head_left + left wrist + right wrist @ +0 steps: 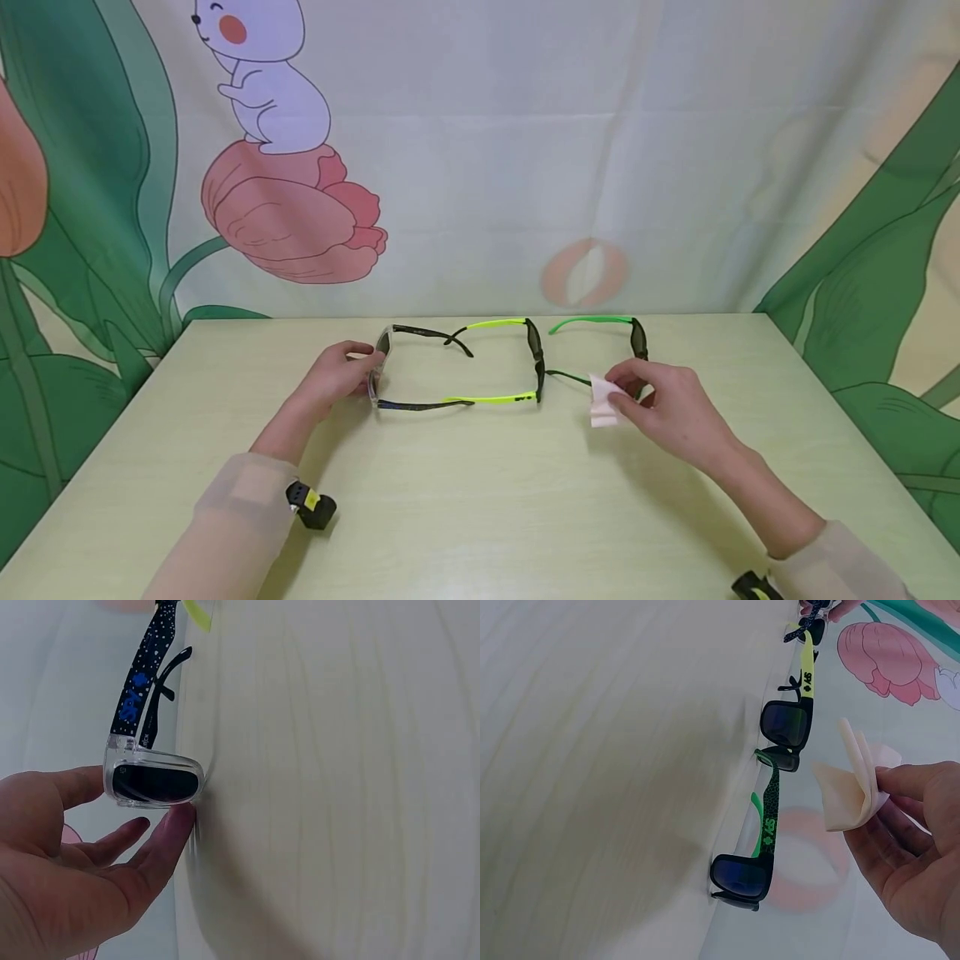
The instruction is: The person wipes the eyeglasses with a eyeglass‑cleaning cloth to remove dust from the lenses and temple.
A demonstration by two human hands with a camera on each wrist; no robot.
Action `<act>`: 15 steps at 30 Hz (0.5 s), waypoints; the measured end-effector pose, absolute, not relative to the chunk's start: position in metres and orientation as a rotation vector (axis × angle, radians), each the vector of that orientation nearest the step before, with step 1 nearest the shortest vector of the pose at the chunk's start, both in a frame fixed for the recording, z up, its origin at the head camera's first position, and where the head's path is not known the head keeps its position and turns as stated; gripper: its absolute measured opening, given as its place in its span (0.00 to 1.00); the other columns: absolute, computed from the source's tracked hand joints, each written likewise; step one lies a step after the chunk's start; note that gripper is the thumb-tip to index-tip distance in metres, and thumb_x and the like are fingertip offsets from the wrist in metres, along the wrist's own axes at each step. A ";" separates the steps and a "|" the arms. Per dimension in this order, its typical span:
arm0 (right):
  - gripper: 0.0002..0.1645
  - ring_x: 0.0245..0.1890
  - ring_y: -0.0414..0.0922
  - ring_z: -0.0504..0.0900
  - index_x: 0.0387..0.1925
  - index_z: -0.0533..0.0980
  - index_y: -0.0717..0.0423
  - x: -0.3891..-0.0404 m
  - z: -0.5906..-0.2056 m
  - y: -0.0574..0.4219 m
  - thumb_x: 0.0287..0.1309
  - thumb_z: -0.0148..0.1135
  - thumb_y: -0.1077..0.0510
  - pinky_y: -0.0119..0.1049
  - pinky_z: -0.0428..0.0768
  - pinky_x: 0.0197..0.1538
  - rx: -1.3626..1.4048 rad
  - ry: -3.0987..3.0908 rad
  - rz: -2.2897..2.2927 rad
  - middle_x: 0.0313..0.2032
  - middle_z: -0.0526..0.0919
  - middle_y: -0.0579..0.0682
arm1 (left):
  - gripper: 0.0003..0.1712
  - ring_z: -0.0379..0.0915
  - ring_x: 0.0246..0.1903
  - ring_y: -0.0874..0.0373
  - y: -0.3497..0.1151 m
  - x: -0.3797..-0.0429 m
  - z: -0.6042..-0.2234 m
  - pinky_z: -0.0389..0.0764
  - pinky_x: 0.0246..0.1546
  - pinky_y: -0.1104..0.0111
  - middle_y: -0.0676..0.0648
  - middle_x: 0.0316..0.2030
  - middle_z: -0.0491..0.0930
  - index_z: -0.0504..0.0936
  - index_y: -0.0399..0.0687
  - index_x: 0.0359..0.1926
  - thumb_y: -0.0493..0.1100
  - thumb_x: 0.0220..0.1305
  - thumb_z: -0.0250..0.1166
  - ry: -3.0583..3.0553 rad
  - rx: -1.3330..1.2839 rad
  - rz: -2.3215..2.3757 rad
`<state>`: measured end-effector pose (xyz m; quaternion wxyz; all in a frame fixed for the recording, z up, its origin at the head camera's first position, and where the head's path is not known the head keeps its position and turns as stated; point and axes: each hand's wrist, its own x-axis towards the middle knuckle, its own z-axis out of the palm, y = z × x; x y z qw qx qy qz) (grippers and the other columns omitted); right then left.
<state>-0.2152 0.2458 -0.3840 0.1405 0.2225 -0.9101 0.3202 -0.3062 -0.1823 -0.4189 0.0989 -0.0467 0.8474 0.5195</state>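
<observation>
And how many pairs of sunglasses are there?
3: the clear-framed pair on the left, the yellow-armed pair in the middle, the green-armed pair on the right.

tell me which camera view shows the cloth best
The right wrist view: the cloth appears large, its folds plain, pinched by the right hand. The head view shows it smaller, partly covered by that hand; the left wrist view doesn't show it.

Place: indoors; room type could not be told
Backdrop [480, 183]: was printed with flowers [288, 217]
Table [480, 500]: was placed before it
</observation>
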 end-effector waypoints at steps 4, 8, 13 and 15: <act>0.10 0.29 0.36 0.79 0.38 0.80 0.51 -0.215 -0.384 0.246 0.53 0.70 0.63 0.31 0.81 0.30 0.645 -2.625 0.918 0.30 0.82 0.40 | 0.32 0.78 0.38 0.53 -0.182 -0.306 -0.417 0.79 0.47 0.61 0.35 0.51 0.75 0.62 0.33 0.66 0.50 0.70 0.55 2.534 -0.131 1.493; 0.10 0.30 0.36 0.78 0.39 0.80 0.51 -0.215 -0.383 0.246 0.54 0.69 0.63 0.31 0.81 0.30 0.649 -2.627 0.904 0.30 0.82 0.39 | 0.32 0.77 0.42 0.49 -0.181 -0.304 -0.413 0.77 0.50 0.58 0.35 0.53 0.74 0.62 0.34 0.66 0.50 0.70 0.56 2.542 -0.125 1.486; 0.11 0.30 0.36 0.78 0.40 0.80 0.51 -0.216 -0.383 0.246 0.54 0.69 0.63 0.31 0.81 0.31 0.646 -2.630 0.896 0.31 0.82 0.39 | 0.34 0.67 0.56 0.42 -0.179 -0.298 -0.406 0.69 0.58 0.51 0.34 0.59 0.68 0.63 0.36 0.67 0.53 0.69 0.56 2.618 -0.071 1.400; 0.11 0.31 0.36 0.78 0.40 0.80 0.52 -0.216 -0.382 0.245 0.54 0.69 0.63 0.31 0.80 0.31 0.646 -2.631 0.893 0.31 0.82 0.39 | 0.34 0.64 0.60 0.41 -0.178 -0.296 -0.403 0.66 0.60 0.49 0.33 0.61 0.66 0.63 0.36 0.67 0.53 0.69 0.56 2.660 -0.033 1.366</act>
